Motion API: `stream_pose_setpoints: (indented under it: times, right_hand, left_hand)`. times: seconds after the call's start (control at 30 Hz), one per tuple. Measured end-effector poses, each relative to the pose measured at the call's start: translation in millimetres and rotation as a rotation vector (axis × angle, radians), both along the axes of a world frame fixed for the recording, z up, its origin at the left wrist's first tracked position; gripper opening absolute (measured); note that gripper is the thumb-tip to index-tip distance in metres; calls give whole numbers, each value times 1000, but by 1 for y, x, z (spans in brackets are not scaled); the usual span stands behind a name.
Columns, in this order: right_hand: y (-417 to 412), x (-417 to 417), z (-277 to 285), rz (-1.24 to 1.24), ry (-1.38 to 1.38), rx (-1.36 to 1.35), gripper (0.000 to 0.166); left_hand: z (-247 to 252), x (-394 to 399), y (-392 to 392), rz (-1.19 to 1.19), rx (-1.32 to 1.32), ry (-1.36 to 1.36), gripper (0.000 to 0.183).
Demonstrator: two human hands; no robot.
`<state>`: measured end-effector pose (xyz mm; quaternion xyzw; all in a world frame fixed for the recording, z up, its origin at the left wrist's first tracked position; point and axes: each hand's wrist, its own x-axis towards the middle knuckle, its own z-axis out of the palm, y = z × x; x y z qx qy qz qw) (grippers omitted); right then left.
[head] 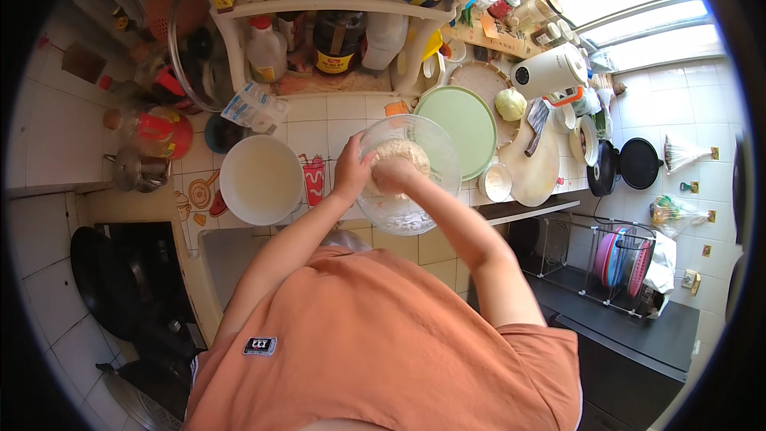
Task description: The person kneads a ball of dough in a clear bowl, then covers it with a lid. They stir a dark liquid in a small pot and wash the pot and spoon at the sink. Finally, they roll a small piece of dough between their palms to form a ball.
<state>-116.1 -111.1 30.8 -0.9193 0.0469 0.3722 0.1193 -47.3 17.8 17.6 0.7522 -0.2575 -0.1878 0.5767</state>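
Observation:
A large clear bowl (440, 191) stands at the front edge of the tiled counter, tilted or seen at an angle, with pale dough (413, 152) inside and floury residue on its wall. My left hand (353, 172) grips the bowl's left rim, its fingertips near the dough. Pressed into the dough is my right hand (393, 176), its fingers bent and partly hidden, so its grip on the dough cannot be told. A white bowl of cloudy pale liquid (261, 179) is left of my hands. A small bowl with pale powder (496, 183) sits to the right.
Behind the clear bowl lies a round green tray (464, 131). Farther right are a cutting board (534, 167), a cleaver (537, 126), a cabbage (510, 104) and a white electric kettle (550, 75). A plastic shelf (341, 9) holds jars at the back. The sink (224, 263) is front left.

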Motion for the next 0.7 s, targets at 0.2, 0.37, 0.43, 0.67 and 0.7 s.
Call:
stream_pose_setpoints:
  times: [0.2, 0.37, 0.43, 0.67, 0.7]
  right_hand:
    - [54, -67, 31, -625, -374, 268, 44]
    - [65, -88, 64, -1072, -723, 477, 36]
    - [67, -85, 74, -1209, -799, 728, 34]
    - [78, -74, 83, -1390, -878, 1068, 29]
    - [81, -73, 80, -1433, -898, 1099, 27]
  left_hand:
    - [2, 2, 1, -30, 58, -75, 61]
    - [39, 9, 16, -110, 50, -579, 83]
    - [57, 12, 24, -187, 12, -690, 90]
    - [80, 2, 32, -263, -52, -668, 81]
    - [78, 2, 34, -266, -56, -644, 78]
